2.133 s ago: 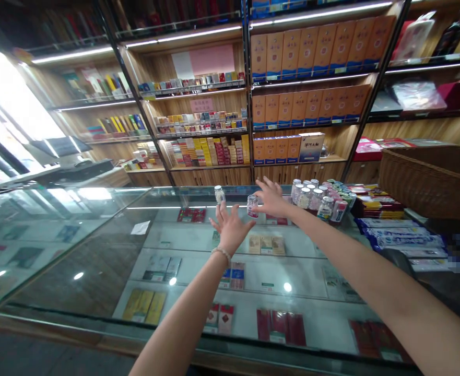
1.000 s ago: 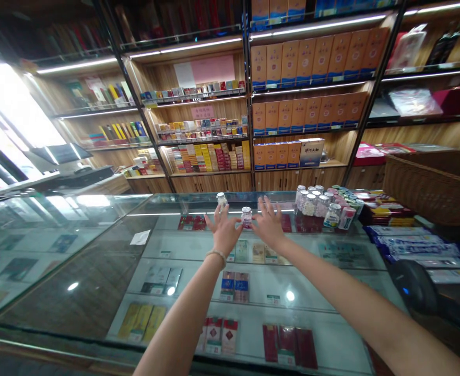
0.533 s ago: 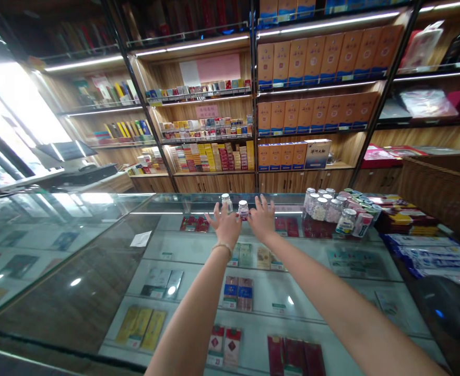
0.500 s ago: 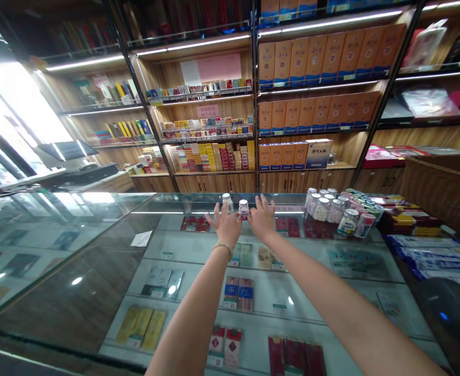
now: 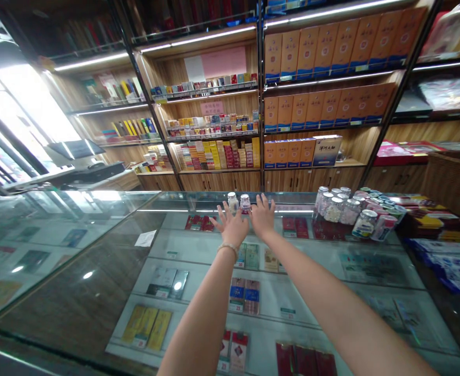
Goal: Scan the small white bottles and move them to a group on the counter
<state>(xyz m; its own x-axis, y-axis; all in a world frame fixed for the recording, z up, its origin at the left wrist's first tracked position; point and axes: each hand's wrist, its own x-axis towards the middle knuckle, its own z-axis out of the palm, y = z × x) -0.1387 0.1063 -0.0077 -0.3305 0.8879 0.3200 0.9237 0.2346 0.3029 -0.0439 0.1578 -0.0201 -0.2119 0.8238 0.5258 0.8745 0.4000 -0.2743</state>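
Two small clear jars with white lids stand side by side near the far edge of the glass counter (image 5: 316, 282). The left jar (image 5: 233, 201) is partly hidden by my left hand (image 5: 233, 225), whose fingers are spread just in front of it. The right jar (image 5: 245, 202) has a pinkish label or contents. My right hand (image 5: 263, 215) is beside that jar, fingers raised and apart, its thumb side close to the glass; I cannot tell whether it touches. Farther right, several similar jars (image 5: 333, 210) stand grouped on the counter.
Cigarette packs (image 5: 244, 295) lie under the counter glass. A white paper slip (image 5: 145, 238) is at left. Blue-and-white packets (image 5: 449, 261) and a wicker basket (image 5: 455, 180) are at right. Shelves with orange boxes (image 5: 307, 55) stand behind, a monitor (image 5: 75, 150) at left.
My left hand has drawn back slightly from the right jar, its fingers now lower. The two jars now stand closer together. The view has shifted a little.
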